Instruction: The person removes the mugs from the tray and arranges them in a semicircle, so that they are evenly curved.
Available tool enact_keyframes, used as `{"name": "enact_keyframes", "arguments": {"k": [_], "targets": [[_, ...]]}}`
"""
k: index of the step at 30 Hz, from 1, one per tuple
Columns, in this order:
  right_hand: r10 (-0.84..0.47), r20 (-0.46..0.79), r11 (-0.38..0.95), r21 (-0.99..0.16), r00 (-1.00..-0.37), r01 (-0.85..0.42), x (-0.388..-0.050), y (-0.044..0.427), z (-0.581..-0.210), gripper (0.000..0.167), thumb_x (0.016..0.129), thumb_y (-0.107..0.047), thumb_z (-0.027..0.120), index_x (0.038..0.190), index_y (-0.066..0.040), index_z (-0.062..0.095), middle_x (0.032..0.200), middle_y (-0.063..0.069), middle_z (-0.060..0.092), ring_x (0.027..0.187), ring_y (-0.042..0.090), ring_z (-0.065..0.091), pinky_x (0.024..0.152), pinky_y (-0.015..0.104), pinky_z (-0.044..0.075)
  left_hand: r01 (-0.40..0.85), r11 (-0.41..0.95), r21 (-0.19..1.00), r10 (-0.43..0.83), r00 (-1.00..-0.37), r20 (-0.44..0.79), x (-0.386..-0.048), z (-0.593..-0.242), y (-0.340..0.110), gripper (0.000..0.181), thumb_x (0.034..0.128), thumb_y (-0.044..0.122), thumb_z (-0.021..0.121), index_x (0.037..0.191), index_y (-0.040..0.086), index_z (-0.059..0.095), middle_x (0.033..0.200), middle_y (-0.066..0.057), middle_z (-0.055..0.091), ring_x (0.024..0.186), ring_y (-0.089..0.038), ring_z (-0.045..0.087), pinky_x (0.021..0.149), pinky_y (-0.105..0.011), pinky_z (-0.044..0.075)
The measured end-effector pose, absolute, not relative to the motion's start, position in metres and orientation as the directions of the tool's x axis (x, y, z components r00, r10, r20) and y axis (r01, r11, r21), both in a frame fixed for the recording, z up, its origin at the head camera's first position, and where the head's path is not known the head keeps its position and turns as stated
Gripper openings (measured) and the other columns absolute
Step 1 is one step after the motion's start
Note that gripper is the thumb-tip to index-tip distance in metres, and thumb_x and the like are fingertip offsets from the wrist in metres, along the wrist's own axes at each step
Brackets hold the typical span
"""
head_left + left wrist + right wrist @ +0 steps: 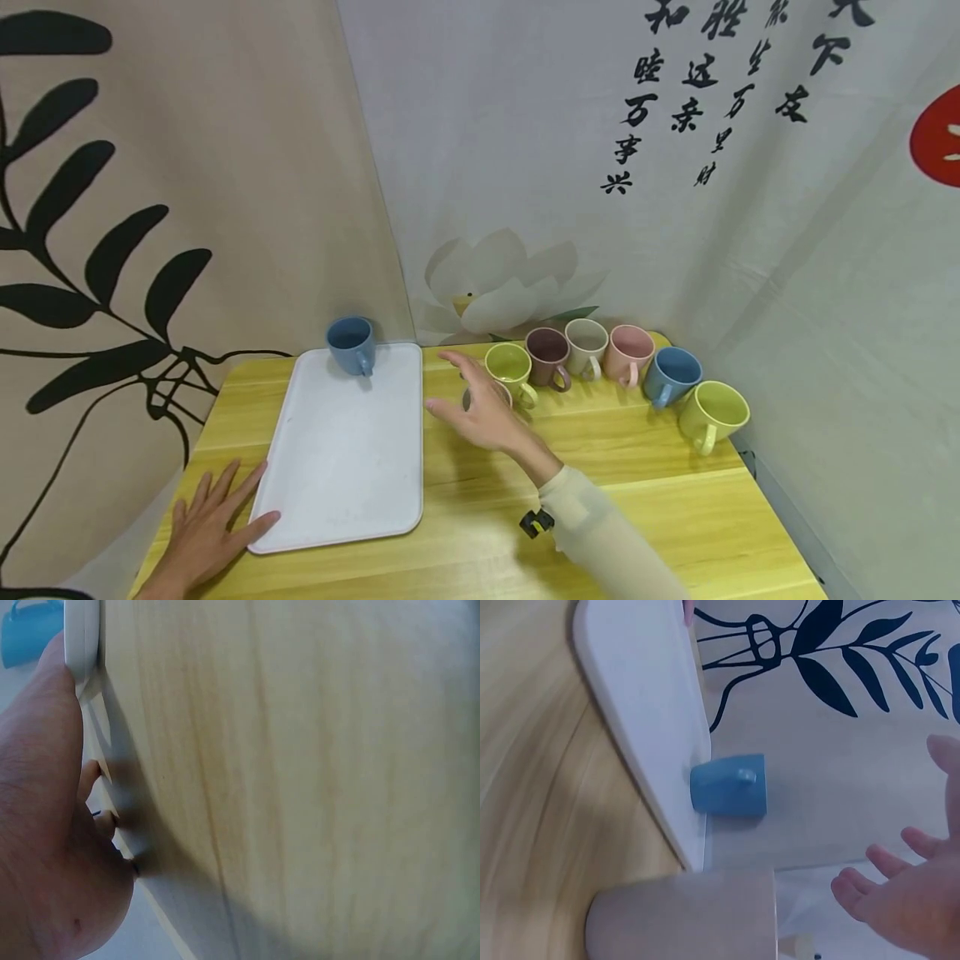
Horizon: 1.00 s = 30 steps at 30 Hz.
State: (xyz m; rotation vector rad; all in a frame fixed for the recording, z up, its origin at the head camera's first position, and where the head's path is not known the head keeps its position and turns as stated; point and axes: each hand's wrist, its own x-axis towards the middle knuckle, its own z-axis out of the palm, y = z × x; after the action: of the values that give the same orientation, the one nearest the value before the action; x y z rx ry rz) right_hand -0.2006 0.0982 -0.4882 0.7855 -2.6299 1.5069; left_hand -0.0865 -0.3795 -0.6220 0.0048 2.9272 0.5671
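A blue mug (351,350) stands upright on the far end of the white tray (341,467). My left hand (213,525) lies with spread fingers at the tray's near left edge, thumb and index finger touching it. Over the table right of the tray, my right hand (483,412) hovers with fingers extended and thumb apart, holding nothing. A pale greyish-pink mug (682,919) is close to that hand, mostly hidden by it in the head view. Just behind is a yellow-green mug (507,364), its handle toward me.
A curved row continues rightward along the back of the wooden table (637,492): a dark mauve mug (550,354), a grey-white mug (586,350), a pink mug (628,354), another blue mug (671,377) and another yellow-green mug (712,412). A printed curtain (517,150) hangs behind.
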Motion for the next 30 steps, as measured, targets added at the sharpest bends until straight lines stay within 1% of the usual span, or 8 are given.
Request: {"name": "enact_keyframes", "arguments": {"k": [3,6,8,10,16,21,24,30], "targets": [[-0.418,0.229,0.400,-0.822,-0.879,-0.405,-0.204,0.082,-0.487,0.081,0.105,-0.051,0.074,0.174,-0.024,0.041,0.179,0.004,0.047,0.166,0.031,0.047,0.134,0.060,0.045,-0.032,0.927,0.373,0.029,-0.987,-0.158,-0.086,-0.621,-0.379,0.099,0.1057,0.074,0.062,0.182,0.031,0.018,0.181,-0.043,0.013,0.157,-0.086,0.001,0.108,-0.106,0.000],[-0.410,0.200,0.387,-0.845,-0.890,-0.369,-0.207,0.064,-0.486,0.079,0.106,-0.052,0.075,0.173,-0.028,0.042,0.178,0.000,0.047,0.162,0.028,0.051,0.132,0.056,0.048,-0.039,0.926,0.376,0.024,-0.987,-0.161,-0.086,-0.620,-0.379,0.099,0.1055,0.075,0.062,0.182,0.031,0.018,0.182,-0.042,0.012,0.158,-0.085,0.001,0.109,-0.106,-0.001],[-0.403,0.187,0.376,-0.858,-0.896,-0.349,-0.209,0.052,-0.485,0.077,0.106,-0.051,0.075,0.172,-0.028,0.043,0.177,0.000,0.049,0.160,0.027,0.053,0.130,0.054,0.049,-0.043,0.925,0.377,0.021,-0.986,-0.165,-0.086,-0.620,-0.378,0.099,0.1055,0.075,0.062,0.182,0.031,0.018,0.182,-0.042,0.011,0.158,-0.085,0.000,0.110,-0.106,-0.002],[-0.402,0.179,0.365,-0.868,-0.898,-0.336,-0.210,0.040,-0.486,0.077,0.106,-0.048,0.076,0.172,-0.026,0.044,0.176,0.002,0.051,0.158,0.029,0.055,0.129,0.052,0.051,-0.045,0.926,0.375,0.019,-0.986,-0.165,-0.085,-0.620,-0.378,0.099,0.1054,0.075,0.062,0.182,0.031,0.018,0.182,-0.042,0.011,0.157,-0.085,0.001,0.110,-0.106,-0.002],[-0.397,0.170,0.347,-0.882,-0.902,-0.320,-0.221,0.007,-0.497,0.075,0.107,-0.040,0.076,0.170,-0.013,0.045,0.174,0.011,0.053,0.155,0.035,0.058,0.128,0.049,0.054,-0.048,0.926,0.374,0.015,-0.986,-0.165,-0.084,-0.621,-0.377,0.099,0.1053,0.075,0.063,0.182,0.031,0.018,0.182,-0.042,0.011,0.158,-0.085,0.000,0.110,-0.105,-0.003],[-0.371,0.132,0.382,-0.880,-0.919,-0.281,-0.232,-0.017,-0.509,0.077,0.106,-0.043,0.076,0.170,-0.013,0.046,0.172,0.012,0.055,0.149,0.035,0.063,0.122,0.046,0.058,-0.049,0.922,0.385,0.016,-0.987,-0.162,-0.083,-0.620,-0.376,0.099,0.1050,0.074,0.064,0.182,0.031,0.019,0.182,-0.042,0.011,0.159,-0.084,-0.001,0.110,-0.105,-0.003],[-0.355,0.112,0.395,-0.882,-0.928,-0.258,-0.239,-0.028,-0.515,0.078,0.107,-0.044,0.075,0.171,-0.011,0.044,0.172,0.013,0.054,0.148,0.036,0.064,0.121,0.045,0.058,-0.051,0.919,0.390,0.013,-0.987,-0.160,-0.082,-0.620,-0.375,0.099,0.1045,0.074,0.064,0.182,0.031,0.020,0.183,-0.042,0.011,0.159,-0.084,-0.001,0.111,-0.105,-0.004],[-0.327,0.130,0.395,-0.881,-0.936,-0.260,-0.254,-0.042,-0.528,0.078,0.107,-0.041,0.074,0.170,-0.006,0.044,0.171,0.017,0.054,0.148,0.035,0.063,0.120,0.044,0.058,-0.044,0.918,0.393,0.018,-0.988,-0.153,-0.083,-0.619,-0.376,0.098,0.1048,0.073,0.065,0.182,0.032,0.021,0.182,-0.042,0.012,0.159,-0.084,0.001,0.111,-0.105,-0.002]]}}
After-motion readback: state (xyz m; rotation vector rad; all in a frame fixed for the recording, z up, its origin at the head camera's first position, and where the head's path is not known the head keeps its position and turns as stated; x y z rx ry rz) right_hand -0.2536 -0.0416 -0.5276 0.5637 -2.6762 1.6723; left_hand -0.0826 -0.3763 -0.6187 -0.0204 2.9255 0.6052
